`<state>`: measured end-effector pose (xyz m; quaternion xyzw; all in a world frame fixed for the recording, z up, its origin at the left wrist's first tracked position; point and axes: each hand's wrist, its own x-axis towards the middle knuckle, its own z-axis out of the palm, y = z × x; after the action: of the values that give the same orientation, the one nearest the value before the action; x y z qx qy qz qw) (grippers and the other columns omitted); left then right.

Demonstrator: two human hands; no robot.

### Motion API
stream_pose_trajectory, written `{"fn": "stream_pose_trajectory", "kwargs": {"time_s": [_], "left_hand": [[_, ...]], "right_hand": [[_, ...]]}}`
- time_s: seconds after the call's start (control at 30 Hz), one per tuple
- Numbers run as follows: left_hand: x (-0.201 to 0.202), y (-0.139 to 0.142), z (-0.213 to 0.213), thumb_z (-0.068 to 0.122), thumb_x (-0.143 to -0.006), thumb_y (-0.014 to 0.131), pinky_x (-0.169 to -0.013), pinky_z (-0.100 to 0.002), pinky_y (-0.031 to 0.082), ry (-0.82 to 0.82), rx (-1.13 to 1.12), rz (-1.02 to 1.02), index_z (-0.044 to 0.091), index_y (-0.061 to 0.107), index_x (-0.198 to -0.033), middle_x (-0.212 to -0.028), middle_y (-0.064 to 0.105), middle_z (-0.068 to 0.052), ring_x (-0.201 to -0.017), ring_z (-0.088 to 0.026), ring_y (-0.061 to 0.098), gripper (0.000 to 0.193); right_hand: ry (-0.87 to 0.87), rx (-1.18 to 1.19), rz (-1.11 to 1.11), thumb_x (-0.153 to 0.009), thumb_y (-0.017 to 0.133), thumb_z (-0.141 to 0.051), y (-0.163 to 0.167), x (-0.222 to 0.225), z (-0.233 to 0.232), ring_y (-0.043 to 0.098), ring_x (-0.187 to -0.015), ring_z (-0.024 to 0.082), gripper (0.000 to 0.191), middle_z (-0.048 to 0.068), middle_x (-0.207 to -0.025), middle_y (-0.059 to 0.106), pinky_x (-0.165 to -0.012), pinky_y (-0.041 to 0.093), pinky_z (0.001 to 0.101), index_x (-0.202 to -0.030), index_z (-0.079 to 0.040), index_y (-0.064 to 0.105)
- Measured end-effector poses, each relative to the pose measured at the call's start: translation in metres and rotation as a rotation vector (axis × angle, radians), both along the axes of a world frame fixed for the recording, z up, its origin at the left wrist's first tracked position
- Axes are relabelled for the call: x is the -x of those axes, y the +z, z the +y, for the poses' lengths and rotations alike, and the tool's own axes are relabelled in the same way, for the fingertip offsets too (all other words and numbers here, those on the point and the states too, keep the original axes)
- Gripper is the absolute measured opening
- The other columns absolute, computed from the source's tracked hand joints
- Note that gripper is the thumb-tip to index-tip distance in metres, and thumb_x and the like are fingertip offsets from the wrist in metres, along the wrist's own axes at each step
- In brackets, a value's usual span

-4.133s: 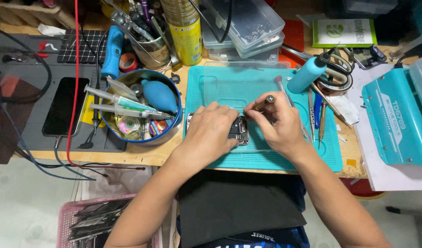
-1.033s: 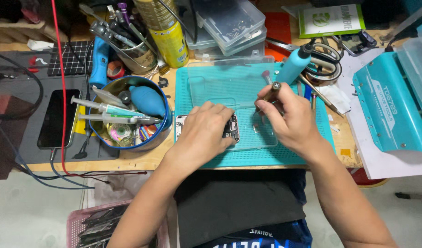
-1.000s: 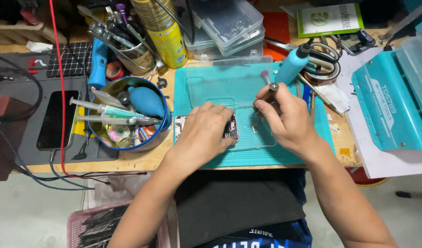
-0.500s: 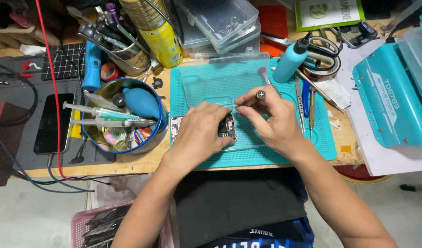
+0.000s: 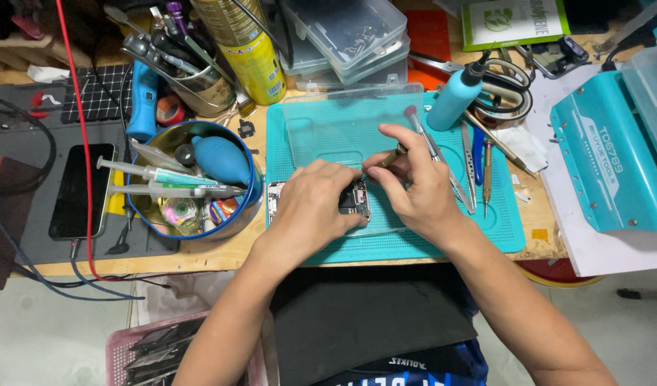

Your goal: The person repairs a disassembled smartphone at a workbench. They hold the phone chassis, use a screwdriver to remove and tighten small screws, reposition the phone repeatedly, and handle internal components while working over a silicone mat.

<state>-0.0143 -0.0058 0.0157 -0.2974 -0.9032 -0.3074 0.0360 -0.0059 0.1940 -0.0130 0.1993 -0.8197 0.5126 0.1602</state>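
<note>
At the far left a dark phone [image 5: 81, 190] lies flat on a grey mat [image 5: 28, 236], with a red cable [image 5: 80, 136] running down past it. Just right of that stands a round blue tin [image 5: 248, 204] holding syringes [image 5: 160, 175], a blue rubber blower bulb [image 5: 222, 160] and small rolls. Behind the tin a metal cup [image 5: 199, 89] bristles with tools, and beside it stands a yellow spray can [image 5: 253, 64] with a printed label. The teal work mat [image 5: 407, 246] fills the middle of the bench. On it the left hand [image 5: 315, 207] presses down flat over a small opened device [image 5: 353, 200], gripping its edges so that only the dark inner boards show at either side of the fingers. The right hand [image 5: 414, 182] is pinched around a thin screwdriver [image 5: 389, 156], whose tip points down at the device's upper right corner. A clear plastic lid [image 5: 342, 121] lies on the mat just behind the hands, and stacked clear boxes [image 5: 346, 32] sit beyond it. Right of the hand lie tweezers [image 5: 443, 161], a blue-handled tool [image 5: 478, 146] and a brown-handled one [image 5: 488, 171], near a light-blue bottle [image 5: 453, 100]. At the top rests a white card with a green emblem [image 5: 513, 21]. A teal rectangular case [image 5: 607, 154] with white lettering sits at the far right on white paper [image 5: 593, 250].
</note>
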Motion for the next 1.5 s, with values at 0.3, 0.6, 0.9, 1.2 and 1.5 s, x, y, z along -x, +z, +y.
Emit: {"fn": "stream_pose_trajectory", "kwargs": {"time_s": [0.3,0.6,0.9,1.2,1.5], "left_hand": [[-0.001,-0.001,-0.002,0.025,-0.061,0.092,-0.09,-0.044,0.048,0.0,-0.014,-0.022,0.006,0.073,-0.11,-0.105,0.073,-0.011,-0.104,-0.031,0.064,0.056],[-0.001,-0.001,-0.001,0.025,-0.059,0.092,-0.089,-0.045,0.048,0.009,-0.037,-0.01,0.005,0.073,-0.109,-0.104,0.072,-0.013,-0.104,-0.032,0.064,0.057],[0.0,-0.004,-0.003,0.026,-0.061,0.092,-0.09,-0.045,0.048,0.004,-0.036,0.003,0.006,0.073,-0.112,-0.105,0.072,-0.013,-0.104,-0.032,0.064,0.058],[0.0,-0.004,-0.003,0.027,-0.061,0.092,-0.09,-0.045,0.048,0.002,-0.037,-0.011,0.006,0.073,-0.109,-0.106,0.072,-0.013,-0.105,-0.032,0.064,0.057],[0.002,-0.005,-0.003,0.027,-0.06,0.092,-0.089,-0.045,0.048,0.003,-0.062,0.002,0.006,0.073,-0.109,-0.106,0.073,-0.012,-0.104,-0.032,0.064,0.057]], "right_hand": [[-0.107,-0.229,0.144,-0.089,0.082,-0.006,0.009,0.0,-0.006,0.075,-0.084,0.023,0.062,0.012,-0.094,0.075,-0.074,0.059,0.0317,-0.142,-0.003,0.05],[0.14,-0.148,0.191,-0.087,0.072,0.003,0.039,0.006,0.0,0.072,-0.092,0.024,0.051,0.013,-0.103,0.07,-0.081,0.059,0.0337,-0.136,-0.004,0.059],[0.066,-0.289,0.211,-0.087,0.077,-0.002,0.039,0.008,0.0,0.07,-0.089,0.024,0.049,0.014,-0.103,0.068,-0.079,0.056,0.0336,-0.134,-0.005,0.061],[0.048,-0.295,0.106,-0.088,0.076,0.0,0.035,0.012,0.004,0.069,-0.087,0.019,0.052,0.009,-0.097,0.068,-0.08,0.057,0.0325,-0.137,-0.006,0.061],[0.156,-0.192,0.146,-0.087,0.075,0.001,0.035,0.013,0.004,0.069,-0.096,0.02,0.06,0.012,-0.108,0.065,-0.087,0.059,0.0298,-0.143,-0.008,0.058]]}}
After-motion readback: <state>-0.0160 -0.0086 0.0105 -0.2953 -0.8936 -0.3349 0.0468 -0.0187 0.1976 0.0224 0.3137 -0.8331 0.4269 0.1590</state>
